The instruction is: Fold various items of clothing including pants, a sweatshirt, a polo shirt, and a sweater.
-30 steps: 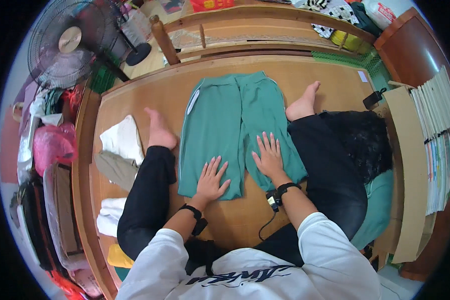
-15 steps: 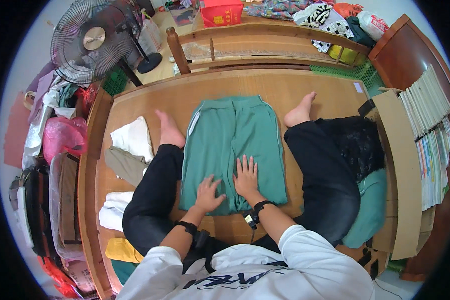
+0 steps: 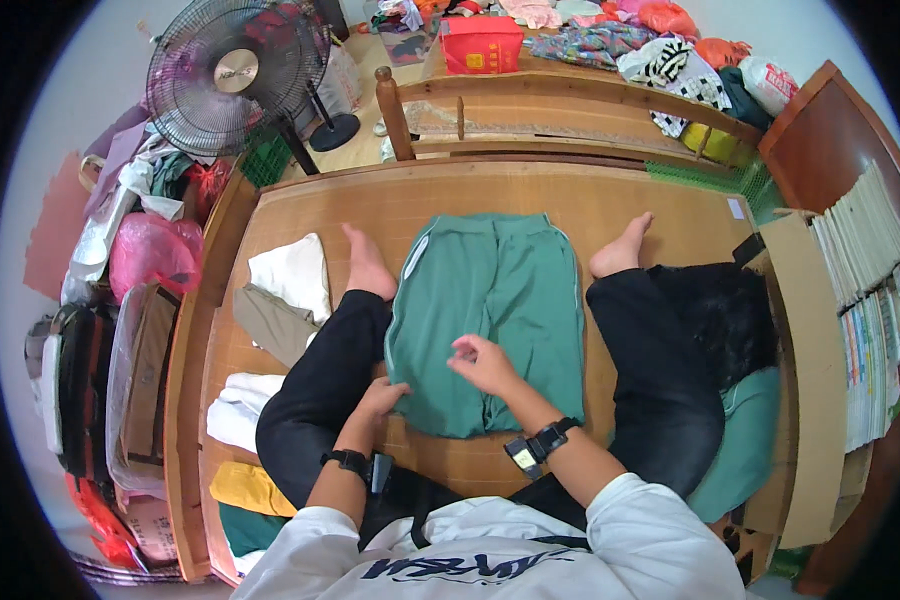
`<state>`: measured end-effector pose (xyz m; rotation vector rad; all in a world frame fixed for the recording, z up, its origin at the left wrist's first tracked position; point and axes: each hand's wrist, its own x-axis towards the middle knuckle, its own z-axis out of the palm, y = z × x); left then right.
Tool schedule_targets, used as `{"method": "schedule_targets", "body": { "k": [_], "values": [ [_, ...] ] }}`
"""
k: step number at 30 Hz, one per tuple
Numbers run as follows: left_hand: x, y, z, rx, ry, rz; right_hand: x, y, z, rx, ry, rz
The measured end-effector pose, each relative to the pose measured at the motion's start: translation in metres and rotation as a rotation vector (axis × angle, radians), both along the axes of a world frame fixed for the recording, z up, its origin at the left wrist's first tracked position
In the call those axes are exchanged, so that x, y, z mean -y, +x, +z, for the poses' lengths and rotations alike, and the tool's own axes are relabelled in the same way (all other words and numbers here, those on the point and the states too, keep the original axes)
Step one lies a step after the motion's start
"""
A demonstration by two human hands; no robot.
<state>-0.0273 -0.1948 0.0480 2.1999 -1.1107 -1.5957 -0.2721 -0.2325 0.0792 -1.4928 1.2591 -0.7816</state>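
Green trousers (image 3: 490, 300) with white side piping lie folded flat between my legs, waistband at the far end. My left hand (image 3: 380, 399) is at their near left corner, its fingers closed on the fabric edge. Above the lower middle of the trousers is my right hand (image 3: 483, 365), with loosely curved fingers and nothing visible in it. Both wrists wear black straps with small devices.
Folded white (image 3: 295, 275), khaki (image 3: 273, 322) and yellow (image 3: 250, 490) clothes lie left of my legs. More green cloth (image 3: 745, 440) lies at the right. A cardboard box (image 3: 808, 370), books (image 3: 863, 240) and a fan (image 3: 235, 72) stand around the wooden board.
My left hand has moved from the trousers' surface to their near left corner and closed there. My right hand has lifted from lying flat and curled its fingers. The view has shifted slightly.
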Motion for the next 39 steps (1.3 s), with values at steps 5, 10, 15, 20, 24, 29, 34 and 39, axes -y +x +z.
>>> {"method": "schedule_targets", "body": {
  "k": [5,10,15,20,24,29,34,39],
  "values": [
    [0.012,-0.066,0.041,-0.404,-0.249,0.014,-0.031,0.010,0.025,-0.109,0.011,0.271],
    [0.028,-0.102,0.064,-0.316,-0.123,-0.127,-0.026,-0.016,0.031,0.002,-0.037,0.103],
    [0.044,-0.124,0.081,-0.666,0.054,-0.390,-0.004,-0.047,-0.006,0.000,0.288,0.158],
    [0.085,-0.127,0.084,-0.042,-0.215,-0.564,0.007,-0.062,0.017,0.077,0.540,0.219],
    [0.144,-0.094,0.042,0.145,-0.706,0.099,0.004,-0.060,0.030,0.147,0.473,0.422],
    [0.219,-0.057,-0.006,0.767,-0.996,-0.003,-0.001,-0.057,0.044,0.059,0.126,0.796],
    [0.262,-0.067,-0.020,0.456,-0.604,0.014,-0.002,-0.054,0.069,0.148,0.416,0.881],
    [0.285,-0.078,-0.039,0.380,-0.431,-0.140,-0.015,-0.042,0.059,0.188,0.213,0.922]
  ]
}}
